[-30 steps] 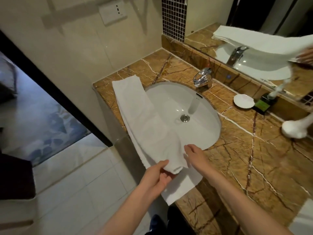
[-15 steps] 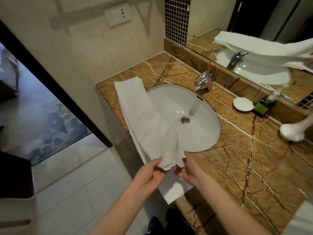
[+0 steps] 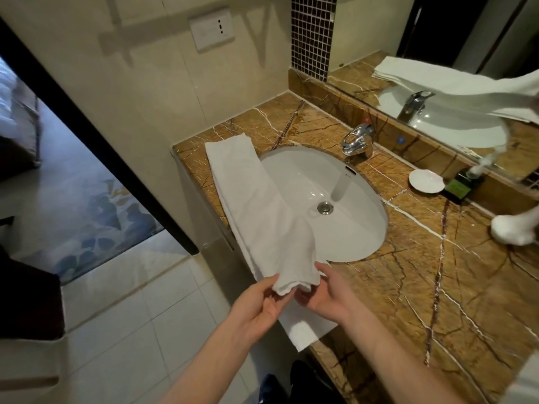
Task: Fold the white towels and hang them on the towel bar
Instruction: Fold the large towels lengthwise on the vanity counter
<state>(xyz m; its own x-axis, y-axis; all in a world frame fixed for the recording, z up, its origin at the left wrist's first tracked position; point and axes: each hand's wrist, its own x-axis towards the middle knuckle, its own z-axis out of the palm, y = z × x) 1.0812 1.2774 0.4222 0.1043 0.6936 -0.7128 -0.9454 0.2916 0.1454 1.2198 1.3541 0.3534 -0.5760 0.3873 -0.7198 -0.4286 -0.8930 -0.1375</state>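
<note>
The long white terry towel (image 3: 248,199) lies along the left rim of the oval white basin (image 3: 350,228), its near end lifted. The left hand (image 3: 256,304) pinches that end's left corner; the right hand (image 3: 326,295) appears to pinch the right corner, fingers partly hidden. Judgement: match both corners level, then carry the end far along the brown marble counter (image 3: 437,287) for a square fold.
</note>
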